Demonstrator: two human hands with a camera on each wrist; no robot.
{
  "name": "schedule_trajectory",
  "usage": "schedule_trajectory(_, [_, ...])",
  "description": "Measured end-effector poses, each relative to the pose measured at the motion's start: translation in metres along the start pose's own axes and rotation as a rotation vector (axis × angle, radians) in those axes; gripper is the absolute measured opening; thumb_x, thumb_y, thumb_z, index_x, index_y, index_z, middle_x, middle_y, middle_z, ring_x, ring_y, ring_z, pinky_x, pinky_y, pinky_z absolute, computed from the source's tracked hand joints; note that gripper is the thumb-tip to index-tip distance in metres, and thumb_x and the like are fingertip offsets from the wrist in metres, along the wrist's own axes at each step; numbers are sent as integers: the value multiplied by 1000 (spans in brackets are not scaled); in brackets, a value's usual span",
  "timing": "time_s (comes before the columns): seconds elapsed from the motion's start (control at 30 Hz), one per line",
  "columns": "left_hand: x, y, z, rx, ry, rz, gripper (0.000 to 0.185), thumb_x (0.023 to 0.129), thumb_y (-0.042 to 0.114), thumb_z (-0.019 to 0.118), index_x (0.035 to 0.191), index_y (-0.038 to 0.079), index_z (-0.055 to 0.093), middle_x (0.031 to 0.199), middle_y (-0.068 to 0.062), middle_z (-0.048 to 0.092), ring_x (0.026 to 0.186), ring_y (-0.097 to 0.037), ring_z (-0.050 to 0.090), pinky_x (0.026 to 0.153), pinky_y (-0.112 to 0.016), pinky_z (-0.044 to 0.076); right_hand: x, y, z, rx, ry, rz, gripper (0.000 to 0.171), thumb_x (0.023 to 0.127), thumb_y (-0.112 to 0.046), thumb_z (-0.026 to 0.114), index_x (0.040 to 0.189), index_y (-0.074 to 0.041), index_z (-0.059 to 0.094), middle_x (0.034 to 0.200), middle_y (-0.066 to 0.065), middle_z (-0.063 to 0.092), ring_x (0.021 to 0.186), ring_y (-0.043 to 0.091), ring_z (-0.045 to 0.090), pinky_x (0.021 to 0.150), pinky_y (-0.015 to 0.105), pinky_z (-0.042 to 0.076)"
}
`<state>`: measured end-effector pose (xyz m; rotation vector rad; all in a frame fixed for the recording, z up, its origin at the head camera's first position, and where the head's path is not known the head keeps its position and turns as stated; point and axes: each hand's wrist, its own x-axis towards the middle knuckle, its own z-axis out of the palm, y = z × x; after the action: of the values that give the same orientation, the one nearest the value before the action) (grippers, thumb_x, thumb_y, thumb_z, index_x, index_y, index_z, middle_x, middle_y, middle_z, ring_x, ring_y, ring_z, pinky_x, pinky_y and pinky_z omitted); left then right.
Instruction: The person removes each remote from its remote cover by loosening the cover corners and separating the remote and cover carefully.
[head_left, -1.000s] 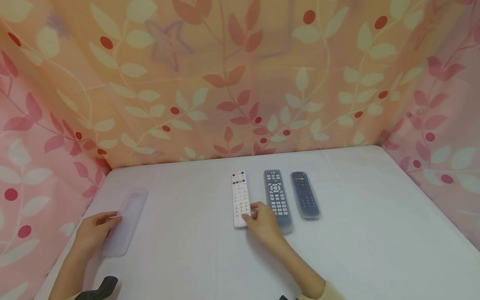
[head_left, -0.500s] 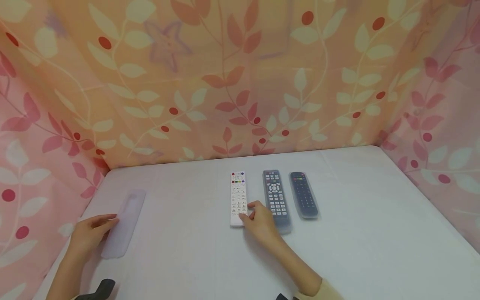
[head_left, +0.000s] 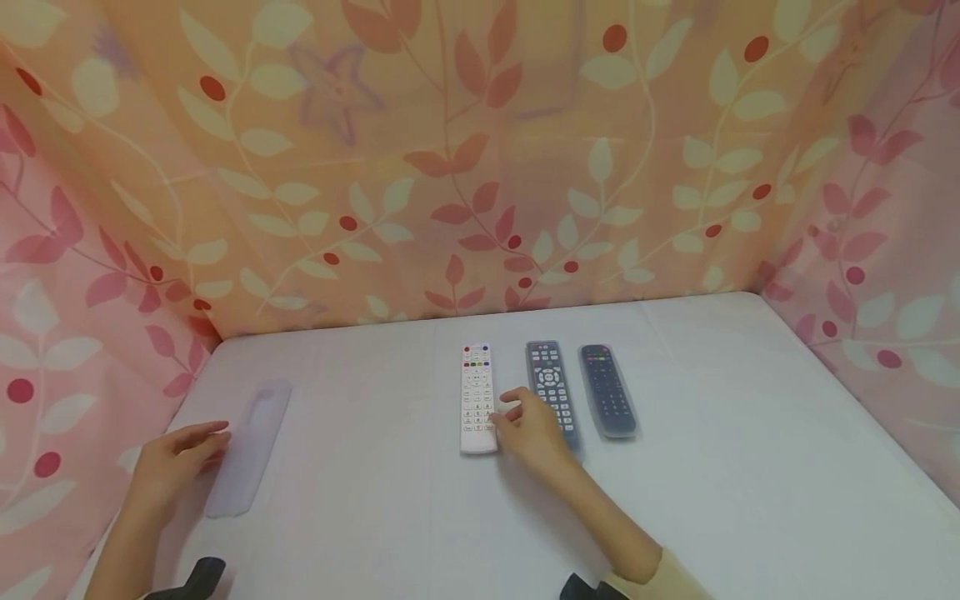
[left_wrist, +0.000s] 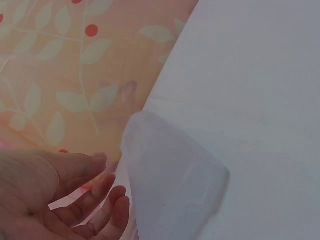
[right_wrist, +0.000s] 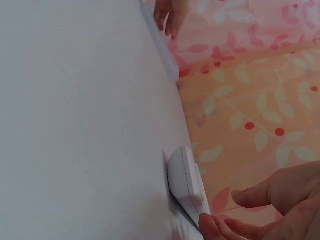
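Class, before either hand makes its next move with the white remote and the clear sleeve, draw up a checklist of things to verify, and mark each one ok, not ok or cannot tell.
1. White remote flat on table, buttons up: ok.
2. Right hand touching white remote's near end: ok.
3. Remote gripped firmly: not ok, only fingertips meet it.
4. Clear sleeve within reach of left hand: ok.
5. Left hand gripping sleeve: not ok, fingers relaxed beside it.
6. Sleeve's open end facing remote: cannot tell.

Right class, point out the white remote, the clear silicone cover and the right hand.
white remote [head_left: 477,392], head view, on its keypad middle.
clear silicone cover [head_left: 251,442], head view, on its flat middle.
right hand [head_left: 534,429], head view, on the back of the hand.
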<state>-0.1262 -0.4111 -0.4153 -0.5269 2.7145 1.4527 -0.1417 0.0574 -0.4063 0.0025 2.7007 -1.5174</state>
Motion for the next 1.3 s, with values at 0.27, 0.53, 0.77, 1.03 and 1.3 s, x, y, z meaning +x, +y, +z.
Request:
schedule_trajectory(0.27, [-3,14,11,-127,-19,57,36,107,27,64,130,0,73,85,31,64,80,6,68,73,-13,58,7,0,-20,-42,39,-13,30,98,-8,71,126,1,67,96,13,72,80,21,66,68,32,56])
schedule_trajectory(0.53, [-2,32,30,-153,-38,117,56,109,28,60,145,-14,50,90,32,65,84,8,69,75,-12,58,15,9,-37,9,50,-46,31,98,-7,70,129,0,68,102,16,73,78,22,69,66,29,57])
schedule_trajectory(0.77, [-3,45,51,-291,-39,195,37,107,22,64,134,-3,67,93,24,71,85,3,72,76,-14,59,22,14,-56,54,19,-85,35,101,-7,66,135,1,64,113,22,72,85,31,75,65,25,56])
schedule_trajectory(1.03, [-4,62,80,-349,-49,245,36,107,17,64,135,-5,64,96,22,72,89,-1,74,79,-18,61,25,17,-77,1,-7,-148,37,105,-15,64,141,-4,61,125,23,70,99,33,72,83,41,61])
schedule_trajectory(1.3, [-5,82,105,-411,-65,244,40,106,15,65,140,-6,60,98,19,70,90,-5,75,81,-21,62,30,20,-88,18,13,-180,36,105,-12,63,139,-1,61,123,26,70,97,37,73,85,39,60])
